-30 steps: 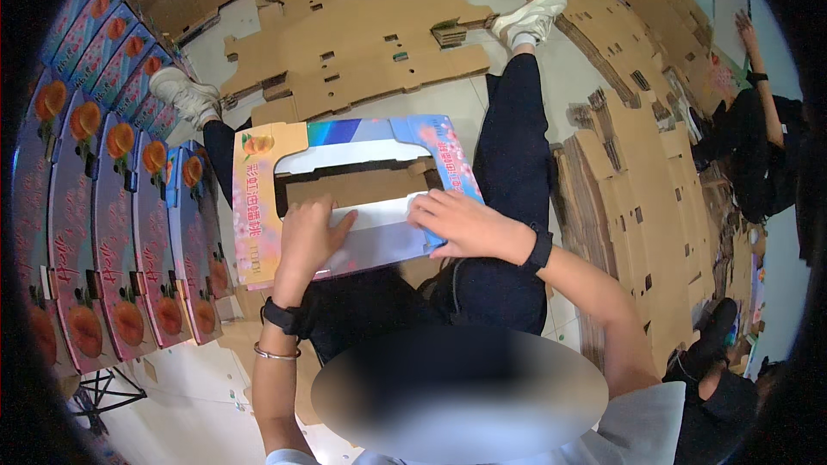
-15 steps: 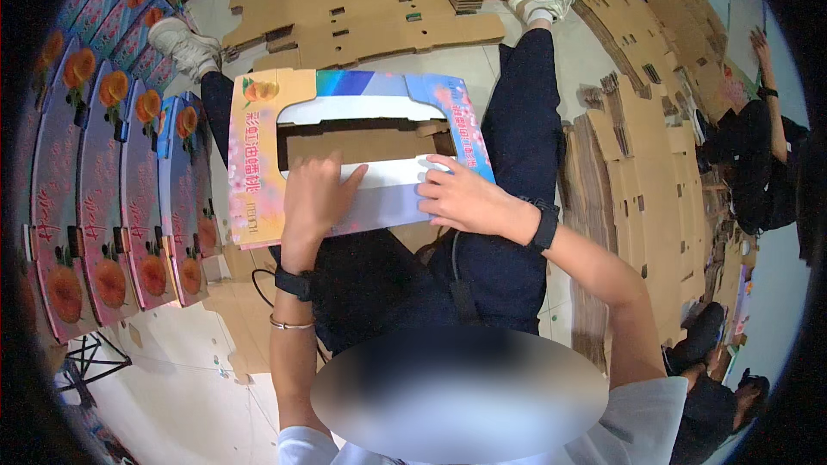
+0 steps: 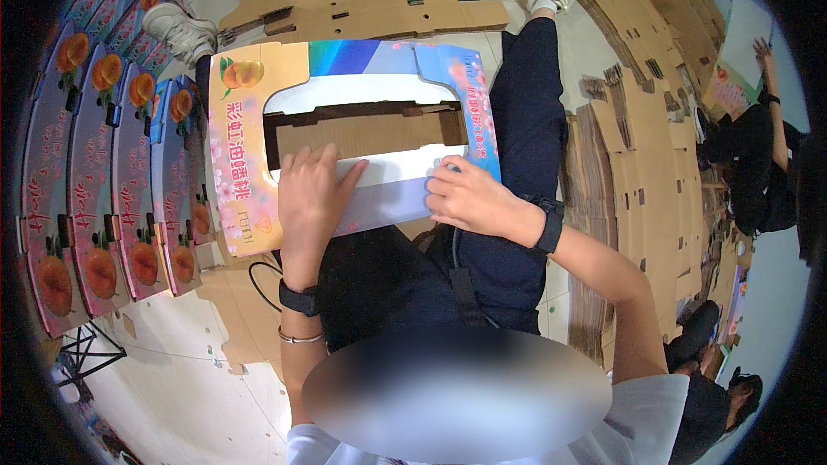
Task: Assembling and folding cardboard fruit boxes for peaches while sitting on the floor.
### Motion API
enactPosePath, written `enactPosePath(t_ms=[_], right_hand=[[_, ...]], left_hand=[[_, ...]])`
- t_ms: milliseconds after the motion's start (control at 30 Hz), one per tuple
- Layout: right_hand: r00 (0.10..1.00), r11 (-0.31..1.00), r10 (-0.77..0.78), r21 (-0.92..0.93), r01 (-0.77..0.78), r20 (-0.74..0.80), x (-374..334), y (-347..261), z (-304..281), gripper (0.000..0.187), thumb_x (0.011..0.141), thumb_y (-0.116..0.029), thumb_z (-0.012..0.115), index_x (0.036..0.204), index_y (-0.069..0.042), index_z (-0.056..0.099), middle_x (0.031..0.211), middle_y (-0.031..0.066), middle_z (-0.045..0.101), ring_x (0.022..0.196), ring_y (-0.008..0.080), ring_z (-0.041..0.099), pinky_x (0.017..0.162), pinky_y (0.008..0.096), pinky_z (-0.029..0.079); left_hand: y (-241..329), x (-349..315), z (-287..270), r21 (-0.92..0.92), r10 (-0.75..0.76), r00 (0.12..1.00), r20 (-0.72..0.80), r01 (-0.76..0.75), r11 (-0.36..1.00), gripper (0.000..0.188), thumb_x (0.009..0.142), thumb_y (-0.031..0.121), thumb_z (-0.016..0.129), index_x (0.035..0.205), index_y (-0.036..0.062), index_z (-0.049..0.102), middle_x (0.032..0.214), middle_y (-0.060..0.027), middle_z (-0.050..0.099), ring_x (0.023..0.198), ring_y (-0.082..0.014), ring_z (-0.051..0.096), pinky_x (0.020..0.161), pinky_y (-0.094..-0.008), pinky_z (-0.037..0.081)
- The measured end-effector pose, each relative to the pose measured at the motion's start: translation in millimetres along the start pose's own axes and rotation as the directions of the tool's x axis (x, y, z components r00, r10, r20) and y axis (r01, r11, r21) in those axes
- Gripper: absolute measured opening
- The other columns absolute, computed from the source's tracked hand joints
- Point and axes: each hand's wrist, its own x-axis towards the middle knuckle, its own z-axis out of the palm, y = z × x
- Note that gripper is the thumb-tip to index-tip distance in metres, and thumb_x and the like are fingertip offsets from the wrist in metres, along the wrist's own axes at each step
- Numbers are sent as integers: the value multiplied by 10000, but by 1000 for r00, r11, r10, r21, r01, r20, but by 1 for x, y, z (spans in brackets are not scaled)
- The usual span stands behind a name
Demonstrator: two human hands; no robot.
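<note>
A printed cardboard fruit carton point(image 3: 245, 237) rests across my lap, tilted slightly. It has a wide window cut in the top, edged by white flaps, with brown cardboard showing inside. My left hand point(image 3: 308, 198) lies over the near side of the carton, its fingertips at the window's edge and thumb pointing right. My right hand point(image 3: 475, 195) grips the near right part of the carton, with fingers curled over the purple panel. The undersides of both hands are hidden.
Upright printed cartons point(image 3: 95, 181) stand in rows on the left. Flattened brown cardboard sheets point(image 3: 370, 0) cover the floor ahead, and stacked cardboard point(image 3: 594, 224) lies right. A co-worker's hand point(image 3: 765, 56) is at far right. A black metal stand point(image 3: 90, 349) sits lower left.
The carton has shifted slightly left and come a little closer to view, turning a bit. My hands keep nearly the same places on it.
</note>
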Motion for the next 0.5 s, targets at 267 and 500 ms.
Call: enactPosePath(t_ms=[267,500], right_hand=[[999,999,37,36,-36,-29,2,7,-13,243,757,-273,716,893,-104,606,884,53,530,1002,223,547,1109,448,293],[997,989,14,150,-2,-81,3,19,-17,239,746,-255,713,885,-93,604,850,66,551,987,227,567,1110,459,290]], left_hand=[[-9,16,-12,-230,82,974,-211,-131,964,159,835,162,681,877,20,626,946,-145,630,899,-347,600,835,-424,458],[-38,-19,-51,-162,82,995,-54,-90,983,301,787,118,689,1072,47,625,1161,-131,596,1130,-335,547,980,-416,407]])
